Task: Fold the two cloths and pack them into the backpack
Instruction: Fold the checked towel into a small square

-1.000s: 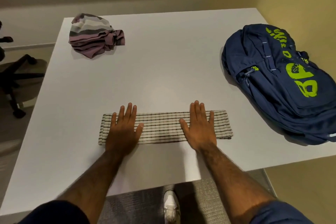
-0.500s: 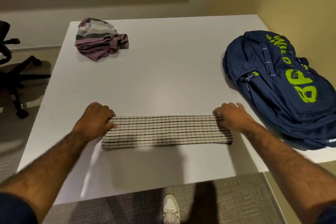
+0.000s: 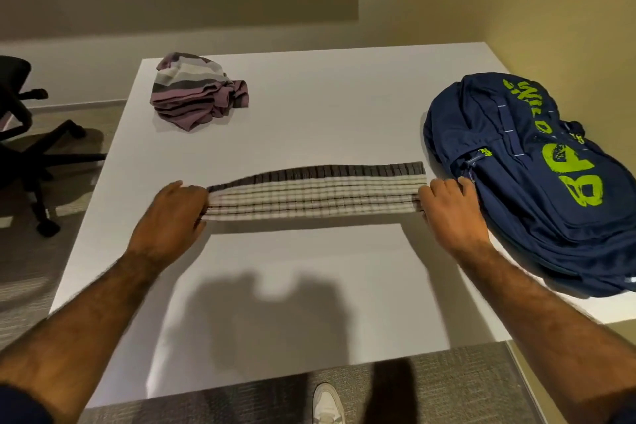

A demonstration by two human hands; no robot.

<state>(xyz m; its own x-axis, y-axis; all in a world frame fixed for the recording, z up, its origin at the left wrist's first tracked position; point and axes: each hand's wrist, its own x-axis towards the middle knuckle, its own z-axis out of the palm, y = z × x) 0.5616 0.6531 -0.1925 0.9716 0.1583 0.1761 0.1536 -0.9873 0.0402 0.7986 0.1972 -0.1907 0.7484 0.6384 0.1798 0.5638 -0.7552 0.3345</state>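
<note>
A checked white cloth (image 3: 315,194), folded into a long strip, is stretched between my hands above the white table (image 3: 309,120). My left hand (image 3: 172,217) grips its left end and my right hand (image 3: 454,213) grips its right end. The strip is lifted and tilted, showing a darker underside along its far edge. A striped purple and grey cloth (image 3: 198,91) lies bunched at the table's far left. A navy backpack (image 3: 537,179) with green lettering lies flat at the right, its zips closed as far as I can see, just beside my right hand.
A black office chair (image 3: 31,134) stands on the floor left of the table. A wall runs close along the right side behind the backpack. My white shoe (image 3: 327,404) shows below the table's near edge.
My hands went from pressing flat on the strip's middle to its two ends, gripped them, and have lifted the strip off the table and away from me.
</note>
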